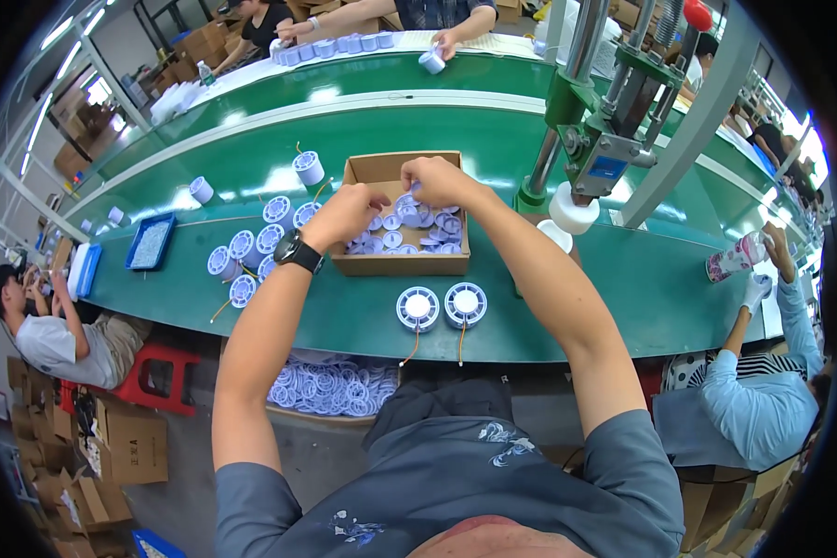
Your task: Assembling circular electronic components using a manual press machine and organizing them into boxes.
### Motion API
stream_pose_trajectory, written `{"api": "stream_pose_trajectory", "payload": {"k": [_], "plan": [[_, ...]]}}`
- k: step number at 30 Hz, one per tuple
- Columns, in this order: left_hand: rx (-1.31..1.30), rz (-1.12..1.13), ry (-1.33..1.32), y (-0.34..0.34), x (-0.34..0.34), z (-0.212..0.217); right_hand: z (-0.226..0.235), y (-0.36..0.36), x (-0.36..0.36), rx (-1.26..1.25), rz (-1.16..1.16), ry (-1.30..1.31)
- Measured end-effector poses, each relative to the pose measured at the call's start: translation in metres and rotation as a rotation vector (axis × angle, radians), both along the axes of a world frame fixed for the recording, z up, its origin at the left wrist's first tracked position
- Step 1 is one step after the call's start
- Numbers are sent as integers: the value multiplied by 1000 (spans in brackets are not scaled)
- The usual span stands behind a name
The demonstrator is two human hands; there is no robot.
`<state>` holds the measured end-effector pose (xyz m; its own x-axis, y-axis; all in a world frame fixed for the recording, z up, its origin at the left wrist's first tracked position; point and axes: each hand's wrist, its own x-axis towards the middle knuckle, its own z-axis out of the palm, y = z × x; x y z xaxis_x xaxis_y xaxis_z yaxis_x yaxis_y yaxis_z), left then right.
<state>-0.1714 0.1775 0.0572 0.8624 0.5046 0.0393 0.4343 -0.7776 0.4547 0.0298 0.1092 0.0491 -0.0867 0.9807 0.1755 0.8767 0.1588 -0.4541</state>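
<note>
A cardboard box point(398, 266) stands on the green table in front of me, with many small pale plastic discs point(392, 239) inside. My left hand point(352, 212) is over the box's left side, its fingers curled inward; whatever they hold is hidden. Above the box's far right part, my right hand point(437, 182) has its fingers bent together in a pinch, close to the discs. What sits between those fingertips is too small to tell. Two round white slotted housings point(418, 308) with thin orange wires stand side by side between the box and my body.
More white housings point(243, 245) cluster left of the box, near a blue tray point(151, 244). A green press point(593, 139) with a white round head rises at right. Below the table is a bin of white rings point(335, 389). Co-workers sit left, right and across.
</note>
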Motion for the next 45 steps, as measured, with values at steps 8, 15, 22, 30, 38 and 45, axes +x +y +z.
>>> {"api": "stream_pose_trajectory", "payload": {"k": [8, 15, 22, 30, 38, 45], "plan": [[-136, -40, -29, 9, 29, -15, 1, 7, 4, 55, 2, -4], [198, -94, -43, 6, 31, -5, 0, 4, 10, -111, 89, -192], [75, 201, -225, 73, -22, 60, 6, -23, -27, -252, 55, -459], [148, 103, -127, 52, -25, 44, -6, -22, -18, -246, 81, -405], [323, -211, 68, 26, 44, -13, -4, -34, -21, -87, -92, -430], [220, -284, 52, 33, 55, -24, -15, -41, -14, 25, -84, -445]]}}
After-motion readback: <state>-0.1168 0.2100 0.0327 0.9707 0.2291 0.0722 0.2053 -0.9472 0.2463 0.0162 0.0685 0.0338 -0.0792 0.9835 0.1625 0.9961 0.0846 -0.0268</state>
